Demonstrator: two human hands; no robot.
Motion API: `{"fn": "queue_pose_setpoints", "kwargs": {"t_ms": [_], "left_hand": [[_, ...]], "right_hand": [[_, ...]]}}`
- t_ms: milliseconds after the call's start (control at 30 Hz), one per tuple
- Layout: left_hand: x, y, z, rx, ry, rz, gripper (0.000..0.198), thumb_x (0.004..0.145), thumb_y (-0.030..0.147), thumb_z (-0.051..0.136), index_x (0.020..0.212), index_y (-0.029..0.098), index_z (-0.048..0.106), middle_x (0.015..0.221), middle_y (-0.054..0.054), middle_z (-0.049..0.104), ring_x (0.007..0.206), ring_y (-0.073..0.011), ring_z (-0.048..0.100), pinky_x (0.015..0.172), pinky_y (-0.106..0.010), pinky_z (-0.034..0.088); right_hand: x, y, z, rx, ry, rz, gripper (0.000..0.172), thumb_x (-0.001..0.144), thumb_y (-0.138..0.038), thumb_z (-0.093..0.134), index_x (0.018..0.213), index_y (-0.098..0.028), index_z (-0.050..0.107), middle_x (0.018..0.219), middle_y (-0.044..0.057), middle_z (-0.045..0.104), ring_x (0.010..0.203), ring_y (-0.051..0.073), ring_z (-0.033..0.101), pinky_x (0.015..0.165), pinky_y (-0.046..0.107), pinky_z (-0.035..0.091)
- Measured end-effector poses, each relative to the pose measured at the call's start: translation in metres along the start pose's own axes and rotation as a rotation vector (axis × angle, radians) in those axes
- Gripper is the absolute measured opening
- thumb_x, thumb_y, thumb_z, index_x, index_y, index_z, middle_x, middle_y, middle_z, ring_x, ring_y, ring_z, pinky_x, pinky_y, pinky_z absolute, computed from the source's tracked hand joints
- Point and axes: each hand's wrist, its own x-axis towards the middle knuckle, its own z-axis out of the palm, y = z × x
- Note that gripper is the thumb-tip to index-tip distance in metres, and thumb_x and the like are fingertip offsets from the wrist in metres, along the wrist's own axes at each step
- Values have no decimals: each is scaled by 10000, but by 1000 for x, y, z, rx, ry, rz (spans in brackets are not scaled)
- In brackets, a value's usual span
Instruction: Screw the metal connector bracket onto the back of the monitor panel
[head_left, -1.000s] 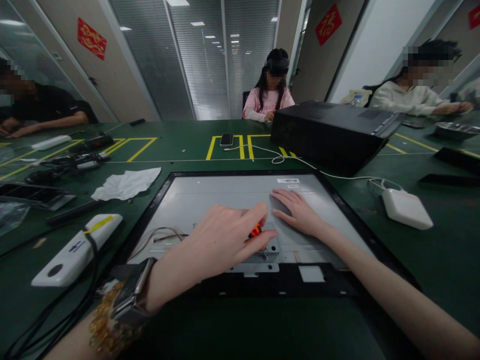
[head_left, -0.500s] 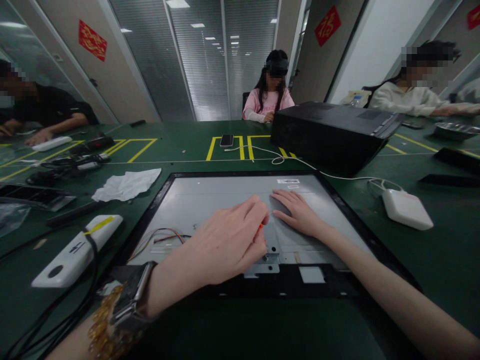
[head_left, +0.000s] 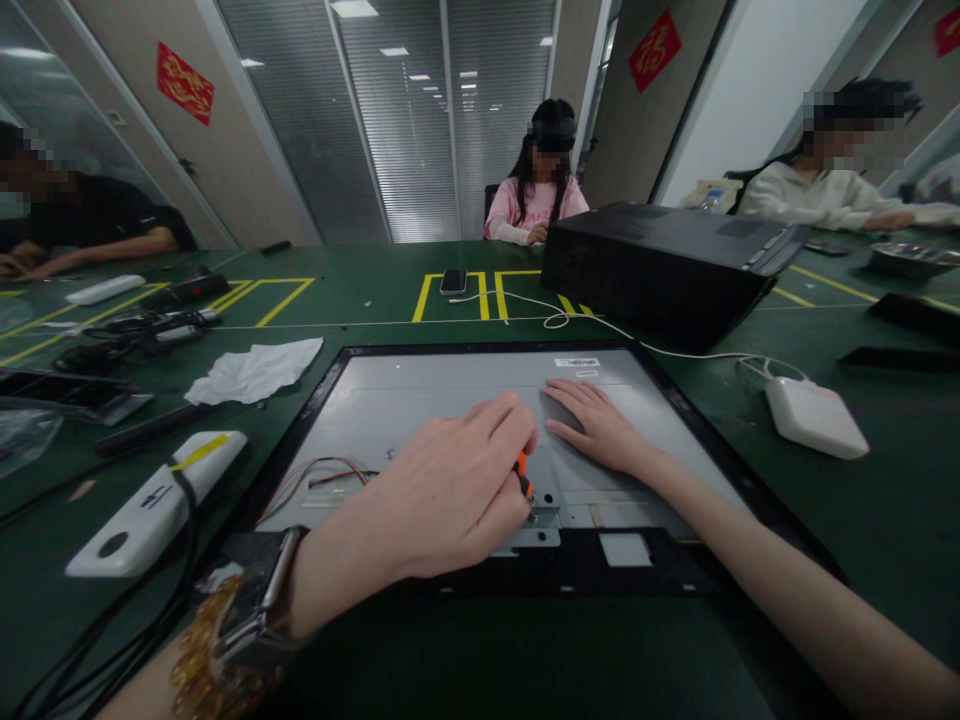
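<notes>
A flat panel (head_left: 450, 385) with a grey metal back and black frame lies on the green table. My left hand (head_left: 457, 480) is closed around an orange and black tool (head_left: 523, 474), which looks like a screwdriver; its tip is hard to make out. It stands over a metal bracket (head_left: 546, 535) at the panel's near edge. Fingers spread, my right hand (head_left: 596, 425) rests flat on the panel's right half. Thin wires (head_left: 330, 466) lie on the panel left of my left hand.
Behind the panel stands a large black box (head_left: 660, 270). A white adapter (head_left: 816, 418) with a cable lies right; a white device (head_left: 156, 505), black cables and a crumpled tissue (head_left: 255, 370) lie left. Three people sit around the table, one (head_left: 536, 200) straight across.
My left hand's fingers have shifted slightly and more of the orange tool shows. My right hand has stayed put. The person at the left has drawn a hand back from a white object.
</notes>
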Motion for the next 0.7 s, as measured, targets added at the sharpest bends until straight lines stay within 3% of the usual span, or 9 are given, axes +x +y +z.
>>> {"fn": "queue_pose_setpoints", "kwargs": {"t_ms": [167,300,500,600,700], "left_hand": [[3,1,4,75,22,16,119,883,162,364,915,179,477,895,-37,573,578,-138,484,527,-286,341],[4,-1,11,118,105,41,103,940,215,409,897,176,494,727,6,592,568,-143,543,497,-267,312],[0,-2,21,152,228,112,319,1020,404,379,838,182,516,543,46,569,436,-131,519,440,-254,252],[-1,-1,19,164,227,102,439,1022,505,335,785,184,518,516,38,570,426,-128,519,441,-249,250],[0,1,13,194,151,67,446,1037,475,306,790,182,535,518,32,568,438,-126,517,444,-248,246]], "right_hand": [[0,0,1,-3,3,1,515,966,-452,407,1390,-167,474,1457,149,495,1368,277,415,1148,512,275],[0,0,1,-7,0,0,516,968,-454,403,1386,-162,476,1458,149,494,1372,273,411,1152,513,265],[0,0,0,-2,-10,-2,532,965,-469,415,1389,-154,475,1462,150,490,1375,276,406,1154,514,256],[0,0,-1,2,-9,0,529,965,-472,415,1392,-164,472,1463,145,490,1374,276,407,1154,515,257],[0,0,-1,5,-8,4,526,962,-479,414,1392,-181,472,1460,142,494,1372,281,410,1149,523,264]]}}
